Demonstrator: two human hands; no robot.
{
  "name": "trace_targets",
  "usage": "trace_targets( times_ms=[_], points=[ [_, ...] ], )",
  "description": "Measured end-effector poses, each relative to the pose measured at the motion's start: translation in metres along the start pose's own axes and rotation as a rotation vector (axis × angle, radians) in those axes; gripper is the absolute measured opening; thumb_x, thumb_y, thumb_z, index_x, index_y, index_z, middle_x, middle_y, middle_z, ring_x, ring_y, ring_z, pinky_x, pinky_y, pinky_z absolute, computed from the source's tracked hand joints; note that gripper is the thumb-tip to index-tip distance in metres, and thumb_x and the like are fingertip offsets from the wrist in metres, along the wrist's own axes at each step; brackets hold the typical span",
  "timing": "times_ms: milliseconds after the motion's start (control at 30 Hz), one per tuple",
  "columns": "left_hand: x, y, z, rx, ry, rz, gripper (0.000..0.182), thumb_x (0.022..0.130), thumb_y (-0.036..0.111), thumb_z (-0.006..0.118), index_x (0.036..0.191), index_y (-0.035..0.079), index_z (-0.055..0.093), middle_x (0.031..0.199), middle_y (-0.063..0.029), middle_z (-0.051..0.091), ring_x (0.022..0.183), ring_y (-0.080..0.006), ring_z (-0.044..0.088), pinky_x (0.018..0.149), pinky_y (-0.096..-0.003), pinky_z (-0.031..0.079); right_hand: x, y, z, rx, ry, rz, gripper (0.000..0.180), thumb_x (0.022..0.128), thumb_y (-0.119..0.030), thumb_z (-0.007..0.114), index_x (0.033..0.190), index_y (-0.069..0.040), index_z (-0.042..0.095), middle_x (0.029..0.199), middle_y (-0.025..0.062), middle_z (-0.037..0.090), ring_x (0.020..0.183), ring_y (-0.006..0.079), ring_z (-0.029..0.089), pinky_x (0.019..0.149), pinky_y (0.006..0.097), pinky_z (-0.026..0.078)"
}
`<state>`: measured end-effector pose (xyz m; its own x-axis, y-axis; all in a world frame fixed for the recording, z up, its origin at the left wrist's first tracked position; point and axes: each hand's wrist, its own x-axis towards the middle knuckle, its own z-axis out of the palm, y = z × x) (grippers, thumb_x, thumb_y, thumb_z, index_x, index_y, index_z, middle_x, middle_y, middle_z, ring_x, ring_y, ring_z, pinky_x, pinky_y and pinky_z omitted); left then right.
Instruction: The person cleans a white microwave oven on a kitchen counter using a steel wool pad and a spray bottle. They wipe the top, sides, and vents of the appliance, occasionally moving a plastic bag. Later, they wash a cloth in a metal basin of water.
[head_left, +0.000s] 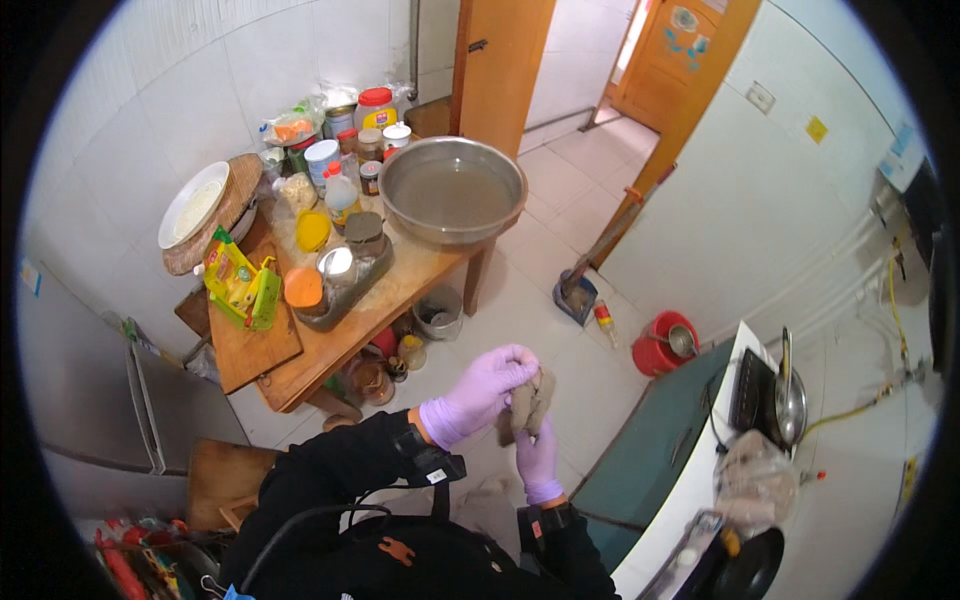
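A folded grey-brown cloth (534, 401) is held up in front of my body, above the tiled floor. My left hand (484, 390), in a thin lilac glove, pinches the cloth's upper left edge. From below, my right hand (538, 456), gloved the same way, grips its lower end; the cloth hides part of these fingers. On the wooden table (427, 266) ahead stands a wide metal basin (454, 191) of murky water. Beside it are a squeeze bottle with a red cap (341, 196) and a tray of jars (352, 289).
A cutting board (259, 352) with a green-yellow pouch (229, 266) overhangs the table's left end. On the floor stand a dustpan (576, 296), a plastic bottle (604, 324) and a red bucket (664, 345). To the right runs a white counter (660, 551) with a pan (789, 409).
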<state>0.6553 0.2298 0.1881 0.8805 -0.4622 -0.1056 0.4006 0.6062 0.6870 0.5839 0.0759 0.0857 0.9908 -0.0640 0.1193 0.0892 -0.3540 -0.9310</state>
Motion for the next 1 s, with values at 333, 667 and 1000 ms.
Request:
trace_targets(
  times_ms=[333,667,1000],
  points=[
    [0.167,0.121,-0.044,-0.146,0.289,0.428,0.017,0.094,0.010,0.061,0.111,0.004,0.062,0.106,-0.0068,0.067,0.093,-0.0176,0.067,0.082,-0.0317,0.056,0.298,-0.039,-0.076,0.199,-0.059,-0.248,0.045,0.086,0.002,0.060,0.130,0.004,0.056,0.131,0.0154,0.060,0.126,0.0231,0.053,0.109,0.0342,0.037],
    [0.266,0.228,-0.170,-0.018,0.693,0.639,0.041,0.086,-0.007,0.058,0.125,-0.001,0.054,0.113,-0.0064,0.059,0.086,-0.0115,0.059,0.070,-0.0201,0.046,0.547,-0.085,0.041,0.219,-0.494,-0.401,0.040,0.089,0.007,0.045,0.124,0.002,0.062,0.129,0.0138,0.061,0.122,0.0212,0.055,0.107,0.0313,0.039],
    [0.331,0.192,-0.292,-0.025,1.039,0.339,0.014,0.082,0.001,0.060,0.092,0.011,0.062,0.080,0.0002,0.060,0.072,-0.0146,0.057,0.062,-0.0302,0.044,0.634,0.010,0.177,-0.789,-1.002,-0.409,0.067,0.083,-0.007,0.057,0.146,-0.020,0.042,0.151,0.0311,0.029,0.138,0.0416,0.036,0.113,0.0394,0.034]
  ],
)
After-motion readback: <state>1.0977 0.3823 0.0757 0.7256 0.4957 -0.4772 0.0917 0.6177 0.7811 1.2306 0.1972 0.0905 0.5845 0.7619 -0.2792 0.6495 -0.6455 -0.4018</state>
